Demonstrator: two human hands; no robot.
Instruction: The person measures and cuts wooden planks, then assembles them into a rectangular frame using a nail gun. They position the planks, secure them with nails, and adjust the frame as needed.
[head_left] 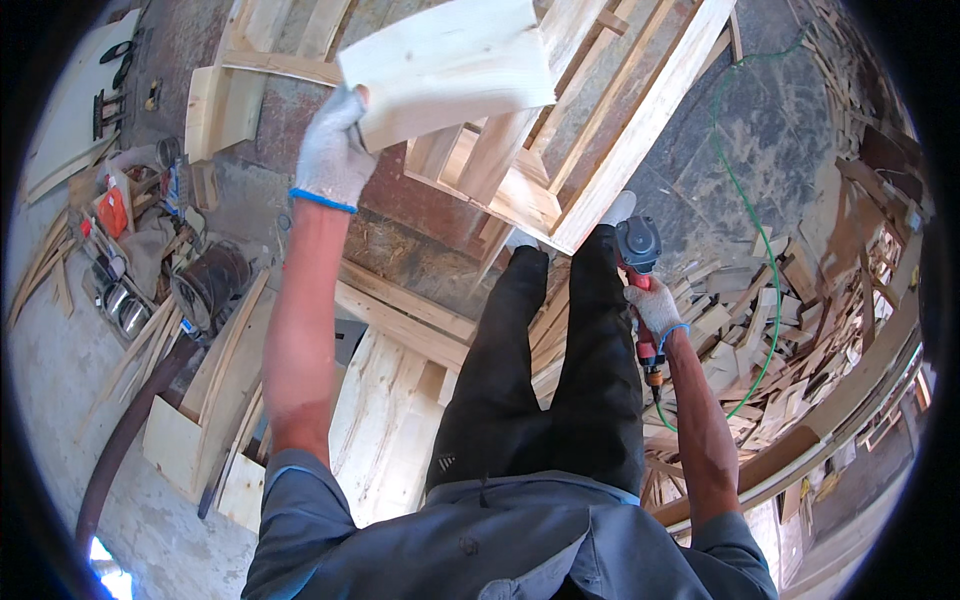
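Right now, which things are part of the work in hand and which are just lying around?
In hand:
- left hand gripping a pale wooden board
- right hand holding a nail gun on a green hose
- wooden frame below the board

Lying about:
- offcut pile
- metal cans
- dark pipe
- plywood sheets

I have one view only, a fisheye worn on the person's head, looking steeply down along their torso and black trousers [560, 380] to the workshop floor. It sits close to the body, both forearms entering from the lower edge, and straight pallet boards [640, 130] bend near the rim.
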